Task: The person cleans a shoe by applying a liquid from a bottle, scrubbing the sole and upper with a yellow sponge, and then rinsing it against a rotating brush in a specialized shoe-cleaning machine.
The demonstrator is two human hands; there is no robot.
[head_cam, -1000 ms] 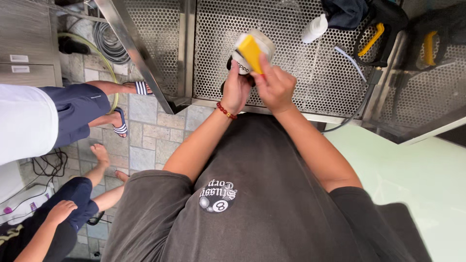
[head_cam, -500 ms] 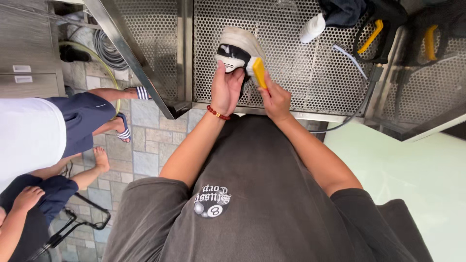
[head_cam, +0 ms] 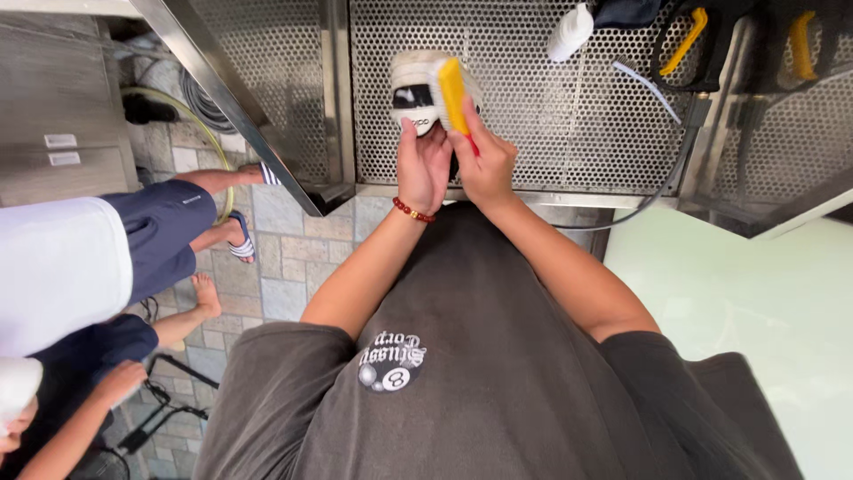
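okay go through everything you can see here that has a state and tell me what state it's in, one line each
Left hand: closed around the sneaker, holding it up.
Right hand: gripping the yellow brush.
White sneaker: lifted off the perforated metal tray, heel toward the camera.
Yellow brush: pressed against the sneaker.
White bottle: lying on the tray.
Green hose: on the tiled floor.

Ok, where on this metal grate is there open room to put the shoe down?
The grate is bare right of the shoe and brush, below the white bottle. The left panel is bare too. The top right is crowded: bottle, dark cloth, yellow-handled tools.
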